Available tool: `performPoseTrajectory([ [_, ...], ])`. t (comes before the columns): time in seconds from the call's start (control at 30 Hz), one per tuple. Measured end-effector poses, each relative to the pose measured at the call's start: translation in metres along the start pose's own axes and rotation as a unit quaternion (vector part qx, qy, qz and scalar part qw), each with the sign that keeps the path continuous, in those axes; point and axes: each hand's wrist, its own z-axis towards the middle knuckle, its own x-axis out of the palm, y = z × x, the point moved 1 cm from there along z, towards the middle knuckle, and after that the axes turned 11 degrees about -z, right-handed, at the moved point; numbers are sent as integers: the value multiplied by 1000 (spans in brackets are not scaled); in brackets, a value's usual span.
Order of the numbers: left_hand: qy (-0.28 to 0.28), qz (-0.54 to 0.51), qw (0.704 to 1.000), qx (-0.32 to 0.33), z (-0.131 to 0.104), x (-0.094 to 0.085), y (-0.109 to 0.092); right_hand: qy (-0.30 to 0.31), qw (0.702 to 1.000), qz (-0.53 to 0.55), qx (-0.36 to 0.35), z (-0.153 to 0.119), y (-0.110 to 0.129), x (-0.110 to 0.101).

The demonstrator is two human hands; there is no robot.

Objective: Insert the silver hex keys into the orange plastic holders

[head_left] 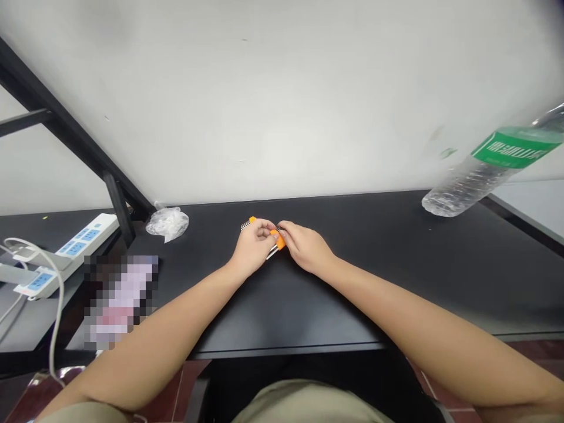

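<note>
Above the black desk, near its middle, my two hands meet over a small hex key set (281,240) with an orange plastic holder and several thin metal rods. My left hand (252,244) is closed around the set, its thumb and fingers bent over the orange part. Rod ends and another orange piece stick out on the far side of that hand. My right hand (307,244) pinches at the set's right end, where a short dark tip shows between the fingertips. The fingers hide much of the set.
A crumpled clear plastic bag (168,224) lies at the desk's back left. Left of it are a white power strip (74,249) with cables and a blurred-out flat object (126,294). A clear bottle with a green label (484,161) stands at the right.
</note>
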Motion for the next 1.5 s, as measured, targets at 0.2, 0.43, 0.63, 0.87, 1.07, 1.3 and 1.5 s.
performPoseTrajectory([
  [0.2, 3, -10, 1000, -16, -1, 2, 1, -22, 1000, 4, 11, 3, -4, 2],
  [0.43, 68, 167, 983, 45, -11, 7, -8, -3, 999, -52, 12, 3, -9, 3],
  [0.63, 80, 334, 932, 114, -13, 10, -11, 39, 989, -139, 6, 2, -7, 3],
  [0.87, 98, 386, 912, 93, -13, 9, -13, 120, 969, -217, -11, 3, 0, -1],
  [1.07, 98, 396, 908, 94, -15, 4, -15, 116, 966, -231, 1, 6, -7, -1],
  [1.3, 105, 405, 906, 64, -20, -7, -22, 96, 964, -245, 31, 6, -14, 0],
  [1.5, 118, 412, 902, 47, -17, -17, -27, 95, 963, -246, 57, 5, -19, -1],
])
